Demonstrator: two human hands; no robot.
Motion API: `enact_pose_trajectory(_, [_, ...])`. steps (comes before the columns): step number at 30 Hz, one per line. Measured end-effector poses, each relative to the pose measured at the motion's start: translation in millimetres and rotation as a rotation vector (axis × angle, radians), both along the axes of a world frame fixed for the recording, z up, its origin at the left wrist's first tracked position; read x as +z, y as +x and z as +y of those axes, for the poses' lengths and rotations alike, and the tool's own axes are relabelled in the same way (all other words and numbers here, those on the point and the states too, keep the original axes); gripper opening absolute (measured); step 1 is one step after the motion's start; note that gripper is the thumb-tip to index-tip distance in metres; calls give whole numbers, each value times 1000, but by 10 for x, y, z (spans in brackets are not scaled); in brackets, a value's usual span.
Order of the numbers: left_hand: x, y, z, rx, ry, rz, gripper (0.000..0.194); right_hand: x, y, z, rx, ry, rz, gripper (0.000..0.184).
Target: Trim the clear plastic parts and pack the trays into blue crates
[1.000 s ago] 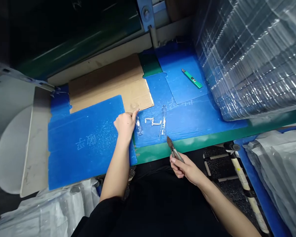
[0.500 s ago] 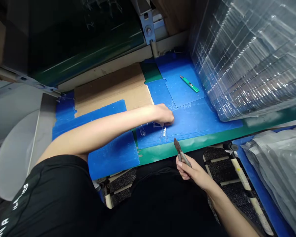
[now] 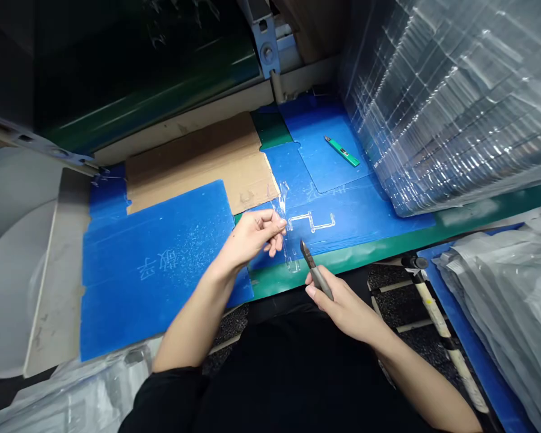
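Note:
Over the blue sheet, my left hand pinches a clear plastic moulded piece with thin, angular branches. Its branches reach up, down and to the right of my fingertips; its exact outline is hard to see against the blue. My right hand is wrapped around a pair of side cutters with grey handles and dark jaws. The jaws point up toward the clear piece and sit just below it, apart from it. From this angle I cannot tell whether the jaws are parted.
A green craft knife lies on the blue sheet. Brown cardboard covers the back left. A tall stack of clear plastic trays stands at the right. Grey plastic bags lie at lower right, beside a pipe frame.
My left hand has drawn back and turned palm up, lifting the clear plastic piece off the sheet. My right hand has moved slightly left and up with the side cutters.

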State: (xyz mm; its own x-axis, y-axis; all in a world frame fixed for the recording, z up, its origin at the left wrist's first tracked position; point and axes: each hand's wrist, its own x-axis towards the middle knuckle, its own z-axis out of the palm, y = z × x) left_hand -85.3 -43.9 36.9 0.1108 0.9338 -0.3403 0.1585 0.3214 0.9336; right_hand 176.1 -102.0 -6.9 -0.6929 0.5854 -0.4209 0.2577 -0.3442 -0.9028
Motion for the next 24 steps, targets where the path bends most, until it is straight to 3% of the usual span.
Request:
enact_pose_trajectory(3, [-251, 78, -307, 171, 8, -135, 49, 102, -66, 43, 71, 60, -42, 31])
enact_pose_trajectory(5, [-314, 94, -411, 225, 30, -178, 49, 148, -101, 60, 102, 67, -50, 31])
enact_pose_trajectory(13, [-328, -9, -506, 252, 74, -240, 47, 222, -172, 63, 172, 60, -72, 27])
enact_pose_trajectory(24, [-386, -35, -557, 220, 57, -263, 45, 202, -218, 59, 150, 11, -44, 30])
